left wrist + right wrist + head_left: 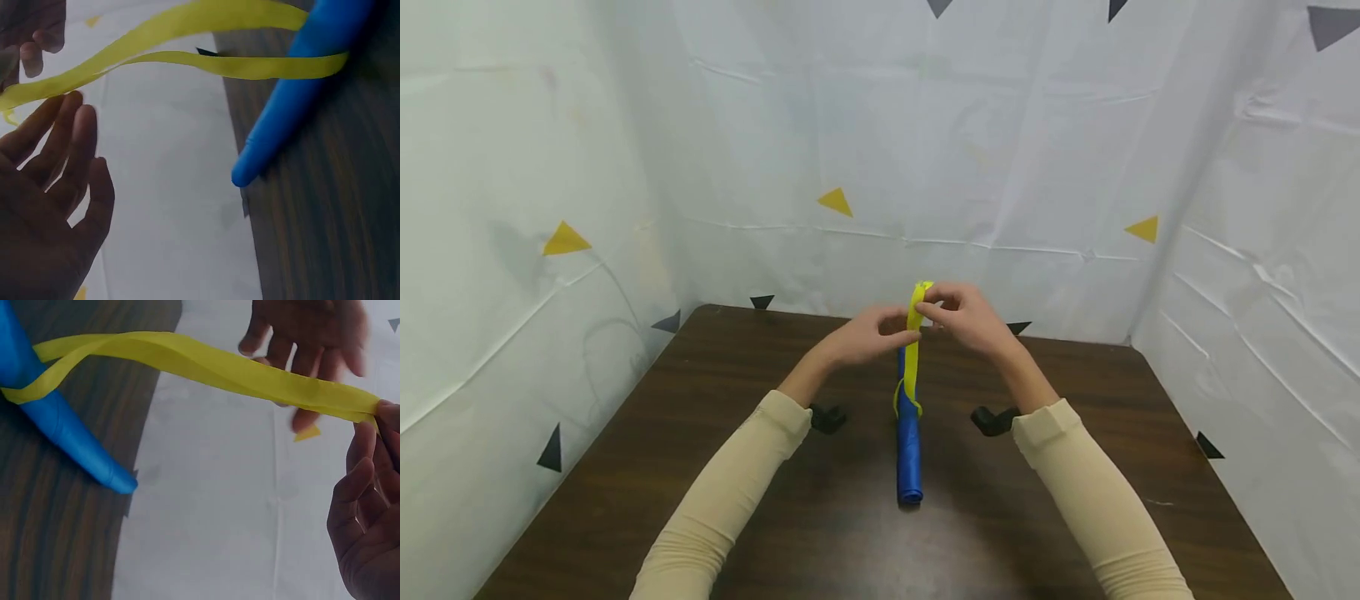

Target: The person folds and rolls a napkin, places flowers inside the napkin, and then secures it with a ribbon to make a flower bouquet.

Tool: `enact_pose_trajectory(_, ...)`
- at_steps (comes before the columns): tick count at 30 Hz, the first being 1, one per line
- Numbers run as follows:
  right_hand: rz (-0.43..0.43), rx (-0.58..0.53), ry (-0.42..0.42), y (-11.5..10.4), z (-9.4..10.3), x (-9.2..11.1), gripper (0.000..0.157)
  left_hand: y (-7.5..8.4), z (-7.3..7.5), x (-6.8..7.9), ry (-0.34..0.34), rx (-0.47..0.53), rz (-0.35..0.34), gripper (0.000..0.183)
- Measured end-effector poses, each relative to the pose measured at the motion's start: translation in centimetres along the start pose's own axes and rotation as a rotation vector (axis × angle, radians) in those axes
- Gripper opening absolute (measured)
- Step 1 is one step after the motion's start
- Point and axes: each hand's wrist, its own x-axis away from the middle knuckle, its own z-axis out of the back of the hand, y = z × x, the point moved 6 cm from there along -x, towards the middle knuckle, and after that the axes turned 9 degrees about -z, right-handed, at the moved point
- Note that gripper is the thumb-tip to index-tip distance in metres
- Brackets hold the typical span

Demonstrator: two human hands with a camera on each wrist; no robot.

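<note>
A rolled-up blue sheet [909,458] lies lengthwise on the dark table, shiny, with its coiled end facing me. Looped around its middle is a yellow ribbon [912,358], whose doubled length is drawn up and away from the roll. My right hand [968,321] pinches the upper end of this ribbon between thumb and fingers, as the right wrist view [369,512] also shows. Beside the ribbon, below that pinch, is my left hand [868,336]. Its fingers [84,134] are loosely spread close to the ribbon; whether they touch it I cannot tell.
The brown wood-grain table [700,467] ends at a white sheet wall [760,150] with yellow and black triangles. More white sheeting stands at both sides. A small black object shows by each cuff, left [827,419] and right [994,421].
</note>
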Motion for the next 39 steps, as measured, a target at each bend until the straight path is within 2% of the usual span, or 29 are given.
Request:
enact_pose_trajectory(2, -0.013, 0.005, 0.010, 0.4, 0.1, 0.2, 0.023, -0.3, -0.6, 0.0, -0.063, -0.088, -0.009, 0.033)
enact_pose_trajectory(4, -0.029, 0.008, 0.013, 0.8, 0.2, 0.3, 0.025, -0.6, -0.9, 0.0, -0.074, -0.158, -0.006, 0.030)
enact_pose_trajectory(7, -0.051, 0.015, 0.014, 1.3, 0.3, 0.7, 0.030, -0.9, -0.7, 0.0, -0.044, -0.197, 0.014, 0.031)
enact_pose_trajectory(11, -0.075, -0.001, 0.028, 2.1, 0.9, 1.6, 0.033, -0.9, -0.5, 0.0, 0.000, -0.190, 0.040, 0.029)
enact_pose_trajectory(16, -0.115, -0.020, 0.061, 3.7, 1.9, 3.0, 0.036, -0.9, -0.7, -0.2, 0.033, -0.180, 0.036, 0.031)
enact_pose_trajectory(19, -0.140, -0.008, 0.087, 4.6, 2.4, 4.4, 0.038, -1.2, -1.0, -0.3, 0.050, -0.178, 0.051, 0.036)
enact_pose_trajectory(22, -0.142, 0.009, 0.105, 5.0, 2.5, 6.0, 0.038, -1.7, -1.2, -0.4, 0.089, -0.207, 0.095, 0.038)
enact_pose_trajectory(25, -0.141, 0.035, 0.112, 4.9, 2.3, 7.7, 0.038, -1.9, -1.3, -0.6, 0.135, -0.241, 0.125, 0.037)
enact_pose_trajectory(28, -0.133, 0.068, 0.132, 4.4, 1.8, 9.5, 0.038, -2.0, -1.5, -1.1, 0.166, -0.257, 0.127, 0.033)
enact_pose_trajectory(33, -0.109, 0.102, 0.157, 3.1, -0.5, 12.9, 0.035, -2.5, -1.6, -1.5, 0.201, -0.259, 0.129, 0.034)
enact_pose_trajectory(36, -0.097, 0.099, 0.088, 2.4, -3.5, 14.5, 0.037, -3.1, -1.1, -0.9, 0.222, -0.254, 0.140, 0.037)
enact_pose_trajectory(39, -0.075, 0.085, -0.043, 1.9, -6.7, 15.9, 0.039, -3.6, -0.8, -0.3, 0.231, -0.233, 0.145, 0.041)
